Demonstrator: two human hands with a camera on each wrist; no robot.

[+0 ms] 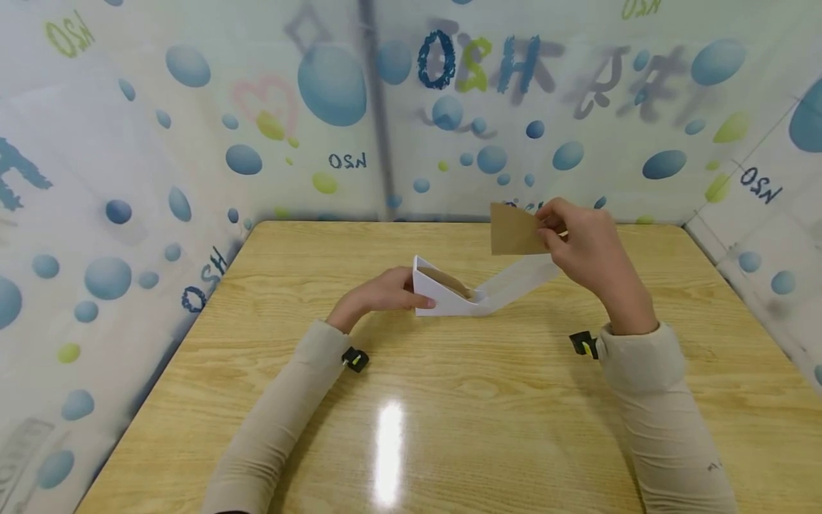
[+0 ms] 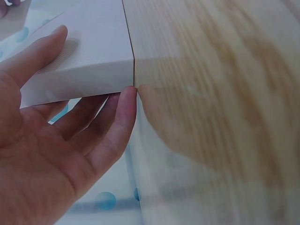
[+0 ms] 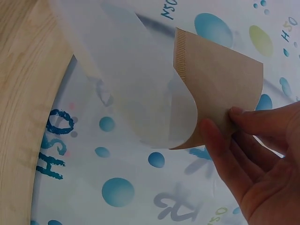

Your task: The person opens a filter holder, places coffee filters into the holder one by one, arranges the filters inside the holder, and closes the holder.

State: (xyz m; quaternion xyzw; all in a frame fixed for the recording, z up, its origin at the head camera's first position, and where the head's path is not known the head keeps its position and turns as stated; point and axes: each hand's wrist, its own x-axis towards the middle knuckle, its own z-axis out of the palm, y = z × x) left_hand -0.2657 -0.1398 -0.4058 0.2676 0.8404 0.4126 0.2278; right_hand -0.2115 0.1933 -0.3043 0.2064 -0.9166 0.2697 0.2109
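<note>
A small white box (image 1: 443, 298) with a slanted open top sits on the table, brown paper (image 1: 447, 282) showing inside it. My left hand (image 1: 385, 289) grips its left end, thumb on the near side; in the left wrist view the fingers curl along the box's (image 2: 101, 72) other side. Above and to the right, my right hand (image 1: 587, 246) pinches a brown paper coffee filter (image 1: 514, 232) by one edge. The right wrist view shows that filter's crimped seam (image 3: 180, 56) and the box's whitish flap (image 3: 126, 79) covering part of it.
The flap (image 1: 519, 282) stretches from the box up to the right, below the right hand. Wood-grain table (image 1: 488, 407) extends around the box. A patterned curtain (image 1: 424, 143) stands behind the table's far edge. A black clip-like device (image 1: 355, 359) sits at the left cuff.
</note>
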